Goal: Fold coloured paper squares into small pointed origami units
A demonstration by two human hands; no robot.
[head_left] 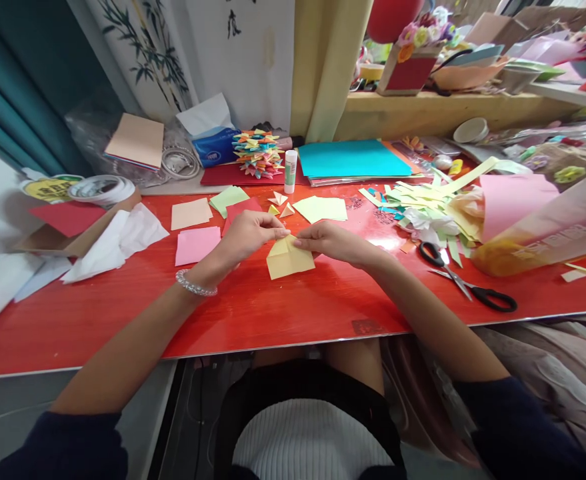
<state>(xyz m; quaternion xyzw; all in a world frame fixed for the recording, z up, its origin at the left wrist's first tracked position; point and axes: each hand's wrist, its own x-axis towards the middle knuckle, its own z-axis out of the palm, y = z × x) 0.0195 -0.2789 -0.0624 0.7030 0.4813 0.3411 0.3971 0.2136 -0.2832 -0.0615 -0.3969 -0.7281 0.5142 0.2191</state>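
A small yellow paper square (291, 262) with creases is held just over the red table, its upper corners folded in toward a point. My left hand (251, 233) pinches it near the top from the left. From the right, my right hand (331, 241) grips its upper right edge between thumb and fingers. Behind the hands lie a few small folded paper pieces (287, 211). Around them are pale yellow squares (321, 209), red paper (243, 211), pink squares (197, 245), peach squares (191, 214) and green squares (229, 199).
Black-handled scissors (465, 283) lie at right, near a heap of paper strips (423, 203) and a plastic bag (553, 220). A glue stick (290, 171) stands upright beside a spiky multicoloured paper model (258, 155). Blue sheets (353, 159) are stacked behind. A cardboard box (80, 233) stands left.
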